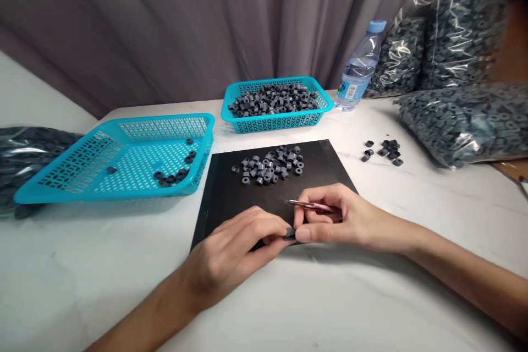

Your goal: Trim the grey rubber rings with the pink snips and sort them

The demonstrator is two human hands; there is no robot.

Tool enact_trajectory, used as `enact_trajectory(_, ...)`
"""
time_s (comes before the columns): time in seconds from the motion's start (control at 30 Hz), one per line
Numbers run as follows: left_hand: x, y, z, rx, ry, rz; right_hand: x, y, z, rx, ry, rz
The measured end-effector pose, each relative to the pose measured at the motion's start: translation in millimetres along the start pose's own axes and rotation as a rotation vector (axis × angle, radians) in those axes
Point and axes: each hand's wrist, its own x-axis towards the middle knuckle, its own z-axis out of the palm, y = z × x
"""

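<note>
My left hand (243, 242) pinches a small dark grey ring (290, 233) at the near edge of a black mat (218, 198). Against the other side of that piece rests the thumb of my right hand (330, 214). The same hand's curled fingers grip a slim pink tool (315, 207) with a thin pointed metal tip, aimed left above the mat; its exact kind is unclear. Beyond both hands, a loose pile of grey rings (270, 165) lies on the mat.
A turquoise basket (206, 176) at left holds several rings; another basket (274, 124) at the back is heaped with them. A water bottle (358, 71), stray rings (388, 148) and a full plastic bag (466, 121) stand or lie to the right. Another bag (25, 154) lies far left.
</note>
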Motion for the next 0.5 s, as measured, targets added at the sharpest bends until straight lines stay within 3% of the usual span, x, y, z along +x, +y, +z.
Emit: enact_trajectory(0.5, 1.4, 1.0, -1.6, 0.094, -0.006, 0.050, -0.1, 3.2, 3.0, 0.005, 0.031, -0.048)
